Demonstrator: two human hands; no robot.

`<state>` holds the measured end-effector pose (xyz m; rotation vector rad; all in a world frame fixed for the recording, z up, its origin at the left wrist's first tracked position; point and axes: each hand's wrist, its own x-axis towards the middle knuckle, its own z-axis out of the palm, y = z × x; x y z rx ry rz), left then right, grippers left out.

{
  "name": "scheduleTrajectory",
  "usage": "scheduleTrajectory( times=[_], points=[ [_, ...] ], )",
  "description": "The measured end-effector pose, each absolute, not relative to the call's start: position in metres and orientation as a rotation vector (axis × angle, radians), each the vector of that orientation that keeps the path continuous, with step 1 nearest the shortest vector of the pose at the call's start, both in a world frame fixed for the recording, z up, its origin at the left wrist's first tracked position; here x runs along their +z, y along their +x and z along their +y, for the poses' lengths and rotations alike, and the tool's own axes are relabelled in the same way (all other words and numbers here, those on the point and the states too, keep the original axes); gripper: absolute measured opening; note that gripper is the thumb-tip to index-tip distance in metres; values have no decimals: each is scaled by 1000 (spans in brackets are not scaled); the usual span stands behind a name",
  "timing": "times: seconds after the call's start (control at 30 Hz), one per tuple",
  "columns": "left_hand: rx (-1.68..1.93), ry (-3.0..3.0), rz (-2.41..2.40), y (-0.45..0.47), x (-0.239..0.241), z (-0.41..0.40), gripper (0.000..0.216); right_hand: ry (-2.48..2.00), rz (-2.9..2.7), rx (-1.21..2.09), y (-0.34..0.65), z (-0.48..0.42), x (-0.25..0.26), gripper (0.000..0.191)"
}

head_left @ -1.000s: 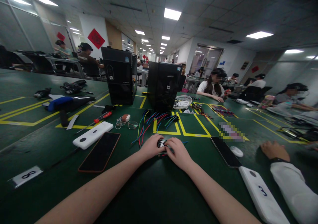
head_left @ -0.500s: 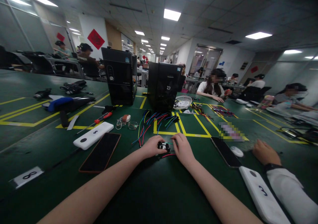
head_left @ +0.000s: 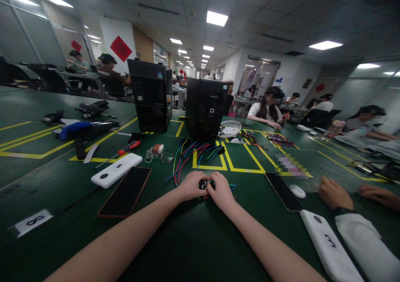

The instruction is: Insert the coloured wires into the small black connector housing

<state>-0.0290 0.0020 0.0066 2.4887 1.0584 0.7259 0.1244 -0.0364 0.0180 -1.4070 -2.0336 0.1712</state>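
A small black-and-white block (head_left: 203, 184) with wires at its right side is gripped in my left hand (head_left: 190, 186), just above the green table. My right hand (head_left: 221, 190) is closed against the block's right end. What its fingertips pinch is hidden. Green and blue wire ends (head_left: 233, 186) stick out past the right hand, and a bit of red wire (head_left: 206, 197) shows below. Loose coloured wires (head_left: 183, 166), in red, blue, green and yellow, lie just beyond my left hand.
Two black computer towers (head_left: 149, 98) stand ahead. A phone (head_left: 125, 192), a white power bank (head_left: 117, 170), glasses (head_left: 167, 157) and a red screwdriver (head_left: 129, 147) lie left. Right are another phone (head_left: 283, 191), a white mouse (head_left: 298, 191) and another person's hand (head_left: 336, 193).
My right hand has moved left, up against the block, and now covers part of it. Wire ends now show on its far side. Another hand appears at the right edge.
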Motion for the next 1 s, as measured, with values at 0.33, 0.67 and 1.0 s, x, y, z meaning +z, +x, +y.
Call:
scheduleTrajectory(
  times=[0.33, 0.67, 1.0],
  points=[
    [749, 2468, 1029, -30, 3, 4, 32, -1152, -2155, 223, 138, -49, 44, 10],
    [987, 2287, 1082, -31, -4, 8, 42, -1246, -2589, 161, 145, -64, 67, 11],
    [955, 2272, 1094, -32, 1, 6, 37, -1643, -2713, 107, 133, -63, 44, 35]
  ],
)
